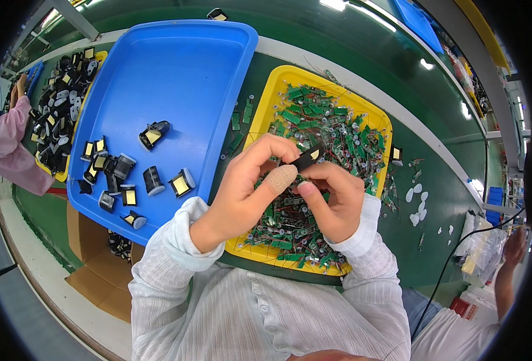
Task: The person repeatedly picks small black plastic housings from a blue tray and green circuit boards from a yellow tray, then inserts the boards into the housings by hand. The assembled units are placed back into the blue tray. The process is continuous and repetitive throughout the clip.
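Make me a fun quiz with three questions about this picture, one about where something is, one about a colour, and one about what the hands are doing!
1. Where is the blue tray?
A. left of the yellow tray
B. on the floor
C. stacked on the yellow tray

2. What colour are most of the little boards in the yellow tray?
A. red
B. green
C. white

3. What are the hands doing?
A. lying flat on the table
B. together pinching a small black part
C. lifting the blue tray

Answers: 1 A, it sits on the person's left side. 2 B, the pile is mostly green. 3 B, the left hand and right hand meet on the small black part.
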The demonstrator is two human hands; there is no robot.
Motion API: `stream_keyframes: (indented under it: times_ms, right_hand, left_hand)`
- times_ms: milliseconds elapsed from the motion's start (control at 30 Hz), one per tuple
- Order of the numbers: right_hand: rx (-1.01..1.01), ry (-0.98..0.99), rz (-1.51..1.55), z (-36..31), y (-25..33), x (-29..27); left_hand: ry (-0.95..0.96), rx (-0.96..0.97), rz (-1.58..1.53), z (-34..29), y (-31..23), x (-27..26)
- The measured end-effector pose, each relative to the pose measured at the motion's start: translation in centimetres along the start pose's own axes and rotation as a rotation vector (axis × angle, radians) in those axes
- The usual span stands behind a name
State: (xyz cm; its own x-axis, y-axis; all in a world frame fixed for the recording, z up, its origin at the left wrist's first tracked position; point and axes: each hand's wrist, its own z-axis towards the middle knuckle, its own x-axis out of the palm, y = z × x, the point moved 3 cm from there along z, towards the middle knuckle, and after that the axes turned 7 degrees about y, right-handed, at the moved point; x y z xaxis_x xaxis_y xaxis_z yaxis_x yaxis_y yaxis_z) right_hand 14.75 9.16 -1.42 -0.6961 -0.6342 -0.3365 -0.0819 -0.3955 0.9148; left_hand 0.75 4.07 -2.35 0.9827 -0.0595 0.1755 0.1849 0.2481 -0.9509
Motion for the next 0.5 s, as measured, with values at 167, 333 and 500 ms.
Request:
stream_keyframes:
  times_ms: [167, 333, 500]
  right_hand:
    - [-0.086, 0.012, -0.153, 0.4, 0.9, 0.0]
    - [-0.118, 0.022, -0.251, 0.3, 0.9, 0.0]
    - [0.119, -0.006, 0.114, 0.0, -0.1, -0.3]
  left_hand:
    - [-0.031, 0.032, 0.046, -0.3, 0.2, -0.1]
    - [-0.027, 0.028, 0.097, -0.4, 0.4, 0.2]
    - [0.011, -0.146, -0.158, -0.1, 0.6, 0.0]
